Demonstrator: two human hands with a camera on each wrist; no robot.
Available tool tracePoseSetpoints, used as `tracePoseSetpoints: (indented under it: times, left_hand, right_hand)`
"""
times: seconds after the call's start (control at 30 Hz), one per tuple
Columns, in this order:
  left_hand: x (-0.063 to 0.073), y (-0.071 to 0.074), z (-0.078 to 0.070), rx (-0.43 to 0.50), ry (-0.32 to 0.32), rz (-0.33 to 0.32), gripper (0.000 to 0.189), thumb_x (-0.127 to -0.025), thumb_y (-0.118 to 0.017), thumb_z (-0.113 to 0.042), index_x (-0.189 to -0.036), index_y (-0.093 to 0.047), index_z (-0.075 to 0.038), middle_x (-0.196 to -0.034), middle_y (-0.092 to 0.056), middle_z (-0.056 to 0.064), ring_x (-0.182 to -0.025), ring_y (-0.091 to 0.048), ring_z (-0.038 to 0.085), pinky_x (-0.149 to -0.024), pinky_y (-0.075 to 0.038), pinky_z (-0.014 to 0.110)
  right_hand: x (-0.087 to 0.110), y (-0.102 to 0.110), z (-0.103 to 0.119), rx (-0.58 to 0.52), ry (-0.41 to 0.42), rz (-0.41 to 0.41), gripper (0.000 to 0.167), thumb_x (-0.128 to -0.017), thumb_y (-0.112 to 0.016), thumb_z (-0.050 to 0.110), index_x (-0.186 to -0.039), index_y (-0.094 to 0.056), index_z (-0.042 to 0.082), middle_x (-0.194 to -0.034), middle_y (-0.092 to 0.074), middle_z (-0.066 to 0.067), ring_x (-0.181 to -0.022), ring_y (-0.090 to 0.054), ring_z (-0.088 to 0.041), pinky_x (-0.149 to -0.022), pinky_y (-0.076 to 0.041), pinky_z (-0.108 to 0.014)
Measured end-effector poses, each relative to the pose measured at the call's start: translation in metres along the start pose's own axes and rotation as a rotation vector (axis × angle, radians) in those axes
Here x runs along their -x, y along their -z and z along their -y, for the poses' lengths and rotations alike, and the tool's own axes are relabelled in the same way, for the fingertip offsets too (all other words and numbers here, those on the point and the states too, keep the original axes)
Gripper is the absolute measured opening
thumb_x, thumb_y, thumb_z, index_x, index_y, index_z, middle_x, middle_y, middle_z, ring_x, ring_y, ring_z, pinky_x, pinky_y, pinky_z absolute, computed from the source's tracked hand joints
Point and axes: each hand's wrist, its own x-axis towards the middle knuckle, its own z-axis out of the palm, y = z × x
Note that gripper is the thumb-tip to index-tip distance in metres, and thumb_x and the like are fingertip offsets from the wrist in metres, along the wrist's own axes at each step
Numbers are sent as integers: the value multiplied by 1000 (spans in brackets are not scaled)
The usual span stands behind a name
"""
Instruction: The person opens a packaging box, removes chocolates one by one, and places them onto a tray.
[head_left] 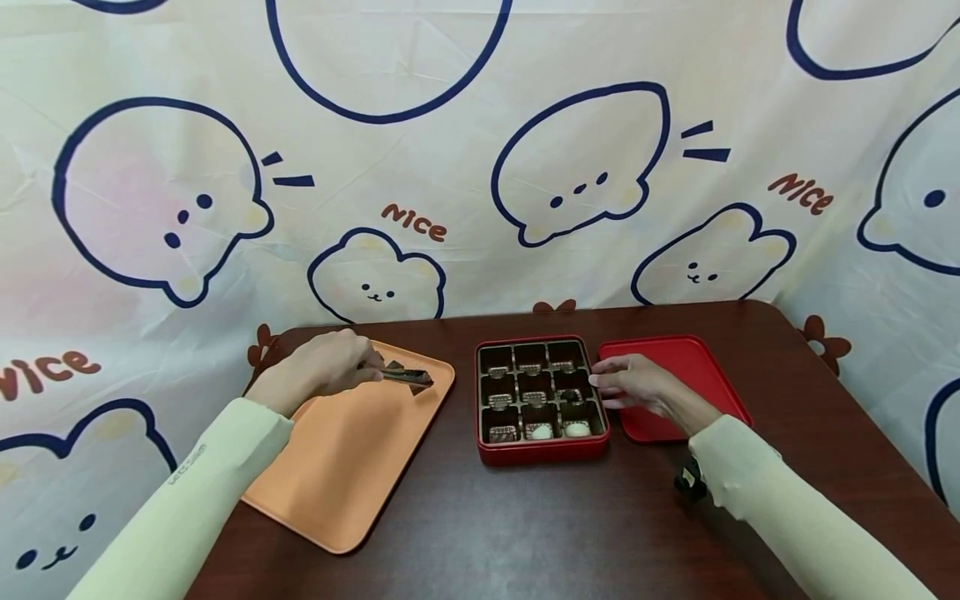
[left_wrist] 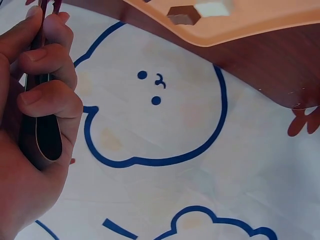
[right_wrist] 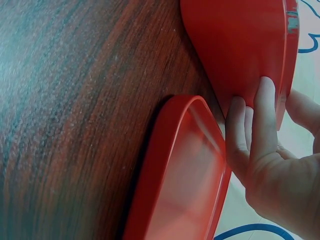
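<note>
A: I'm watching remotely. What's the left hand [head_left: 341,362] doing?

B: It's gripping dark tongs [head_left: 405,377], fingers curled around them, over the far end of the orange tray [head_left: 337,479]. I'm guessing that hold is giving the tips reach while sparing the pieces any finger contact.

A: Right hand [head_left: 637,387]?

B: Fingers are running fairly straight, resting against the right wall of the red box [head_left: 543,454]. Probably steadying it. Box is sitting mid-table, compartments facing up; pale pieces [head_left: 577,429] are lying in the near row's middle and right ones.

A: Red lid [head_left: 697,367]?

B: Lying just right of the box, partly under the right hand. I'm assuming it's parked there to leave the compartments uncovered.

A: What am I missing overhead?

B: Left wrist view is showing a brown piece [left_wrist: 182,15] and a white piece [left_wrist: 214,7] touching or nearly so on the tray; I'm not finding the white one overhead. Tong tips are running out of that frame, so I'm not able to tell whether they're pinching anything. Overhead isn't settling it.

A: Right wrist view?

B: It's showing fingertips on the box's outer wall, another digit at the rim. Compartments aren't showing there; I'm getting those only overhead.
</note>
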Motion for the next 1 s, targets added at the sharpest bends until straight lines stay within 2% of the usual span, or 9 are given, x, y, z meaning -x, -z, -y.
tracePoseSetpoints:
  times: [0.1, 0.17, 0.27, 0.43, 0.73, 1.0]
  left_hand:
    - [1, -5, 2, -8, 20, -7, 15, -96, -68, -23, -99, -80, -16, -82, -69, -5, -64, -54, 9, -58, -43, 28]
    - [2, -8, 3, -8, 34, -3, 14, -95, -68, -23, -98, -80, -16, -78, -68, -5, -62, -53, 10, -56, -41, 28]
    - [3, -14, 6, -3, 45, 1, 16, -95, -69, -24, -100, -80, -14, -81, -70, -4, -61, -53, 9, -56, -42, 27]
    - [3, -21, 8, -13, 48, 8, 17, -95, -69, -24, -101, -80, -12, -94, -72, -1, -68, -60, 8, -62, -50, 30]
    - [3, -24, 12, -9, 61, 15, 18, -95, -69, -25, -103, -79, -12, -95, -73, 0, -69, -62, 9, -65, -52, 31]
    - [1, -27, 13, 4, 70, 28, 22, -95, -69, -25, -107, -78, -9, -102, -75, 2, -79, -68, 12, -70, -54, 34]
  right_hand:
    - [1, -1, 0, 6, -1, -9, 54, -101, -60, 15, -146, -39, -8, -148, -41, -30, -132, -49, -39, -89, -56, -39]
    - [1, -1, 0, 5, -1, -13, 54, -101, -59, 15, -145, -40, -8, -149, -40, -30, -133, -49, -40, -89, -56, -39]
    - [1, -2, 0, 7, -2, -17, 54, -101, -59, 15, -145, -40, -8, -149, -40, -30, -133, -48, -41, -89, -56, -40]
    - [1, -2, -1, 12, -2, -22, 55, -100, -61, 16, -145, -40, -7, -148, -42, -30, -132, -49, -41, -89, -56, -41]
    - [1, 0, -2, 8, -5, -17, 56, -100, -61, 18, -146, -41, -7, -148, -43, -29, -132, -50, -39, -89, -56, -40]
    - [1, -2, -1, 6, -4, -12, 57, -100, -61, 17, -147, -39, -7, -147, -44, -29, -132, -50, -40, -90, -55, -41]
